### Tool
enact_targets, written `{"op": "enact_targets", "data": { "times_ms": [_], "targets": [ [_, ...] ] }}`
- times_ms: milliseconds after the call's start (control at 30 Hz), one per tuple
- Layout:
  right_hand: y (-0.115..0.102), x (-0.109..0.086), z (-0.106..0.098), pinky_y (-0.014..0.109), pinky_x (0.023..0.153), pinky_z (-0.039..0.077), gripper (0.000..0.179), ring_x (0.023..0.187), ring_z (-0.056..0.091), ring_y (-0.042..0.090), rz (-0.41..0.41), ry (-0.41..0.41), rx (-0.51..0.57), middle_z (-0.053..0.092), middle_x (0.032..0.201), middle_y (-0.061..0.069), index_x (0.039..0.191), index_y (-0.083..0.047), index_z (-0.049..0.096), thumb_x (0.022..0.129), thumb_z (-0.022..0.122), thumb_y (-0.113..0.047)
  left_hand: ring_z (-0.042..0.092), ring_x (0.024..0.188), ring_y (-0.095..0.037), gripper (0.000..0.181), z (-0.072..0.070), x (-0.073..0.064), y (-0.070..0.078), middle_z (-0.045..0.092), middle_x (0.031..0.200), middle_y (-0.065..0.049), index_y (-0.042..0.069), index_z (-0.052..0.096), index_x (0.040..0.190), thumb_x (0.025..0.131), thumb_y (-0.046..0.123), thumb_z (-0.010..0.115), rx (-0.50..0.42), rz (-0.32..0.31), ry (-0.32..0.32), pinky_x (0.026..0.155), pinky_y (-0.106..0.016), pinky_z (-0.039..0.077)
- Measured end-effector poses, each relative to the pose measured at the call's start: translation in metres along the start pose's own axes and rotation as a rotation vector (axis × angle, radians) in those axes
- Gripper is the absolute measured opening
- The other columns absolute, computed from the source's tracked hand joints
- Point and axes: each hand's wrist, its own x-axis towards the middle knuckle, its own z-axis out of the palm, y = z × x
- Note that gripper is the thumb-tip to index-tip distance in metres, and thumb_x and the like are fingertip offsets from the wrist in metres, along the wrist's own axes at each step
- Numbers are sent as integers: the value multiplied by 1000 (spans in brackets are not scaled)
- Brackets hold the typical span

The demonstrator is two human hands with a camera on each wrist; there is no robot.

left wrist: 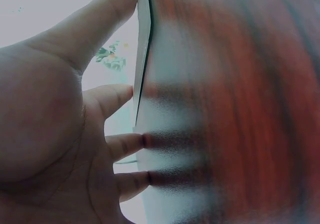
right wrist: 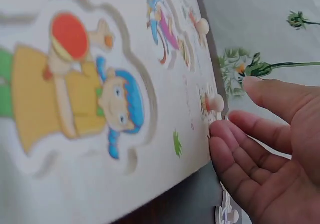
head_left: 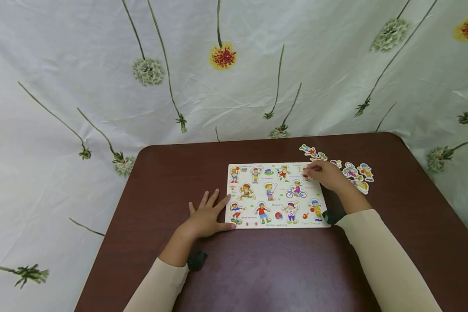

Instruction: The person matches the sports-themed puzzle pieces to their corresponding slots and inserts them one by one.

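A white puzzle board (head_left: 259, 190) printed with children playing sports lies on the table. My left hand (head_left: 204, 219) has its fingers spread at the board's left side; its thumb touches the lower left corner. In the left wrist view, the left hand (left wrist: 55, 119) lies along the board's edge (left wrist: 143, 39). My right hand (head_left: 324, 174) is at the board's upper right corner, by the tennis figure (head_left: 306, 173). In the right wrist view, a knob (right wrist: 216, 103) stands up from a piece there, and the right hand (right wrist: 270, 144) has its thumb and forefinger apart beside it.
Several loose picture pieces (head_left: 350, 170) lie beyond the board at the right, some overlapping. The dark brown table (head_left: 171, 173) has rounded back corners. A flowered white cloth (head_left: 249, 78) hangs behind it. A second knob (right wrist: 202, 26) stands on the board farther along.
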Motion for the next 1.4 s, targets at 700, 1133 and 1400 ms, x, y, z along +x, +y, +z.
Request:
{"op": "enact_targets", "data": {
  "times_ms": [700, 1133, 1400],
  "targets": [
    [14, -38, -6, 14, 79, 47, 50, 98, 59, 7, 39, 362, 283, 63, 125, 14, 137, -7, 58, 103, 55, -44, -2, 158, -41, 95, 0, -1, -1, 5, 172, -10, 34, 23, 162, 85, 61, 72, 5, 6, 1, 112, -82, -2],
    [44, -56, -27, 10, 69, 46, 50, 84, 53, -9, 51, 387, 232, 63, 121, 13, 136, -3, 59, 104, 55, -41, -3, 158, -40, 93, 0, -1, -1, 5, 172, -10, 34, 24, 162, 86, 61, 71, -6, 10, 4, 112, -82, -4],
    [63, -65, -43, 10, 64, 46, 49, 82, 55, -11, 77, 380, 169, 65, 121, 20, 133, -2, 60, 103, 56, -41, -3, 158, -40, 93, 0, -1, 0, 5, 172, -10, 34, 25, 162, 86, 61, 72, -8, 3, 4, 112, -82, -4]
  ]
}}
